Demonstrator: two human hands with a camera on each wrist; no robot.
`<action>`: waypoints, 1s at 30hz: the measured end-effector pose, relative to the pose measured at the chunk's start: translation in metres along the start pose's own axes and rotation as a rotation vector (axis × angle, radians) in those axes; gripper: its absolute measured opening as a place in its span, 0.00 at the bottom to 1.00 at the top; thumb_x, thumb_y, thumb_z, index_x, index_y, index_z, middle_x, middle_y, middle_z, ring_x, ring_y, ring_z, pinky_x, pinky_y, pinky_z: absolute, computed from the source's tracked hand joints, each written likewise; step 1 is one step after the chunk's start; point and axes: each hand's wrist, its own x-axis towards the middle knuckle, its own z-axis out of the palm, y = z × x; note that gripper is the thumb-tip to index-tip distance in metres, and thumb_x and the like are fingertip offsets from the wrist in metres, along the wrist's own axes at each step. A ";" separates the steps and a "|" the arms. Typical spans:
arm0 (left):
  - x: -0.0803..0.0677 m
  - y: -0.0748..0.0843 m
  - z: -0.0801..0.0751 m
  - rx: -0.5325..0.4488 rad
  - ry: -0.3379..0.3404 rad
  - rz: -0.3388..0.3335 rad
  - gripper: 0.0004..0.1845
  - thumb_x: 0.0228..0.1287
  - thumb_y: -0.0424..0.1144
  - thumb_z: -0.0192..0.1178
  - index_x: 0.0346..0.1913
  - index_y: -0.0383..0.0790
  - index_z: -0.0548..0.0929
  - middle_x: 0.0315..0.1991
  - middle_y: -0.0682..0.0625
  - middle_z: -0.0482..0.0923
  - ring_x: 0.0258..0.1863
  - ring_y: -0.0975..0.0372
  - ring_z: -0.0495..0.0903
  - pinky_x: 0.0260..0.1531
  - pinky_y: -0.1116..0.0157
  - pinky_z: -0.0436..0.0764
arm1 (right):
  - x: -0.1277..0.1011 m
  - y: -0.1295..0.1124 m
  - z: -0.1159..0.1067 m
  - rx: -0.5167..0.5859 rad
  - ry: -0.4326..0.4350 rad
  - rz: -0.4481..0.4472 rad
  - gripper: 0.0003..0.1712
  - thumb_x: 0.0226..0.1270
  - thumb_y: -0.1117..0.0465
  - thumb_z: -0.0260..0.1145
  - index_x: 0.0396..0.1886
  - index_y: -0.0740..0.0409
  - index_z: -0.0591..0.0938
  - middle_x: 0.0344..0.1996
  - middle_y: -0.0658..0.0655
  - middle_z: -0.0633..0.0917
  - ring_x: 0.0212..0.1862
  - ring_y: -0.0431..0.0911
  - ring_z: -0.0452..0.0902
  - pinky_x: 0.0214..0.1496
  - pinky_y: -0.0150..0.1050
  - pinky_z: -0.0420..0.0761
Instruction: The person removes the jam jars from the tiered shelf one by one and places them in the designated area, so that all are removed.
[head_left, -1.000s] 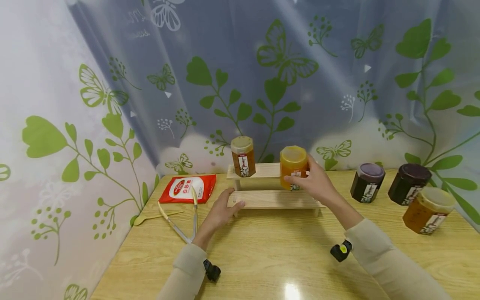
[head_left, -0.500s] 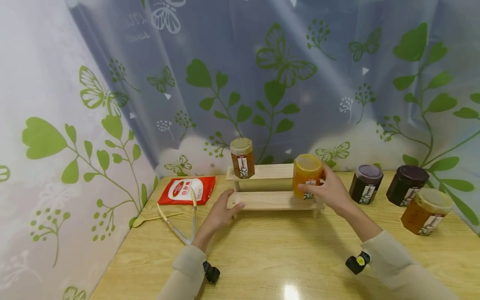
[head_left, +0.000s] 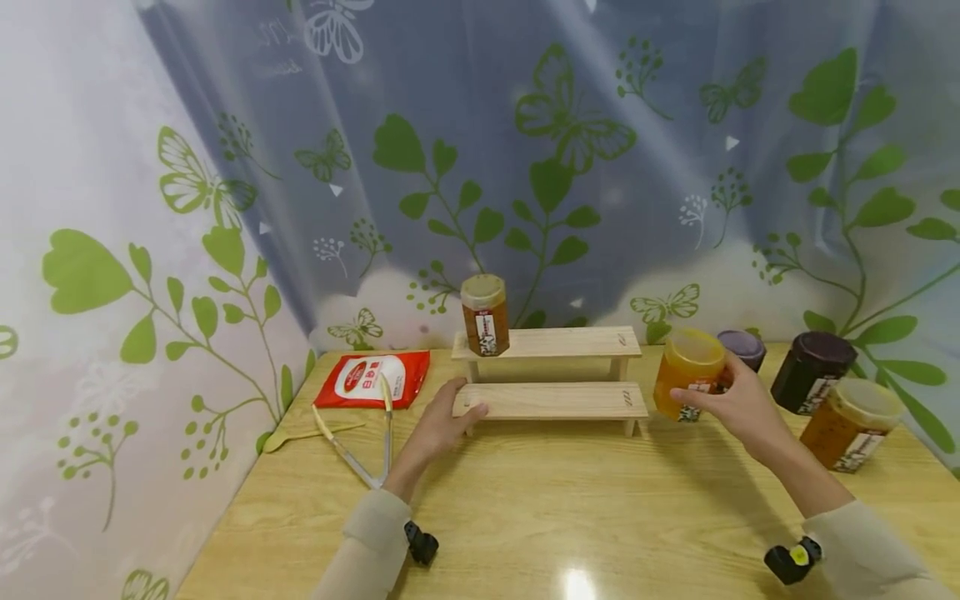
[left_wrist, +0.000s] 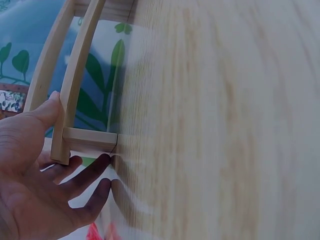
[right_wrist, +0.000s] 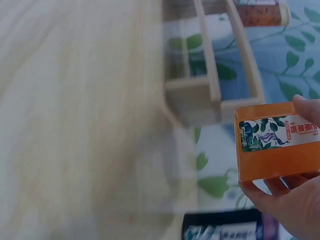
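My right hand (head_left: 746, 410) holds a jar of orange jam (head_left: 688, 375) by its sides, just right of the wooden two-step rack (head_left: 551, 400). In the right wrist view the jar's printed label (right_wrist: 277, 132) shows between thumb and fingers. My left hand (head_left: 441, 423) grips the left end of the rack's lower step. In the left wrist view its thumb lies against the board's edge (left_wrist: 75, 75), with the other fingers round the end. On the left of the upper step stands a jar of amber jam (head_left: 485, 317).
Right of the held jar stand a dark jar with a purple lid (head_left: 741, 346), partly hidden, another dark jar (head_left: 813, 372) and an amber jar (head_left: 852, 425). On the left lie a red and white packet (head_left: 375, 379), tongs (head_left: 388, 433) and a wooden spoon (head_left: 311, 435).
My right hand has carried the orange jar rightward, from in front of the upper step to beyond the rack's right end. The left hand has kept its place on the rack.
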 end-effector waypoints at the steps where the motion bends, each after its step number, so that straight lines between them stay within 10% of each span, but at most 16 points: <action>1: 0.000 0.000 0.000 0.000 -0.001 -0.001 0.41 0.75 0.54 0.63 0.80 0.36 0.60 0.79 0.35 0.59 0.78 0.41 0.58 0.75 0.40 0.59 | -0.002 0.004 -0.003 -0.009 0.002 0.014 0.51 0.70 0.49 0.74 0.81 0.62 0.57 0.68 0.70 0.73 0.60 0.55 0.74 0.50 0.38 0.80; 8: -0.001 -0.002 -0.001 -0.005 -0.004 0.000 0.42 0.75 0.54 0.63 0.80 0.36 0.60 0.80 0.35 0.58 0.78 0.41 0.58 0.75 0.40 0.59 | -0.014 0.030 -0.017 -0.024 -0.006 0.090 0.56 0.71 0.47 0.73 0.83 0.65 0.51 0.71 0.76 0.67 0.68 0.69 0.66 0.58 0.59 0.77; 20: 0.000 -0.002 0.001 -0.003 -0.006 0.016 0.41 0.75 0.53 0.63 0.80 0.35 0.61 0.79 0.35 0.59 0.79 0.41 0.57 0.76 0.41 0.58 | -0.030 0.067 -0.033 -0.068 0.068 0.105 0.55 0.70 0.52 0.74 0.81 0.72 0.52 0.65 0.74 0.72 0.44 0.22 0.67 0.40 0.21 0.74; 30: 0.000 -0.001 0.000 -0.014 -0.010 0.021 0.41 0.75 0.53 0.63 0.80 0.35 0.60 0.79 0.34 0.58 0.79 0.41 0.57 0.76 0.41 0.58 | -0.033 0.074 -0.037 -0.067 0.080 0.134 0.50 0.71 0.52 0.73 0.79 0.71 0.56 0.47 0.47 0.77 0.41 0.31 0.70 0.38 0.25 0.73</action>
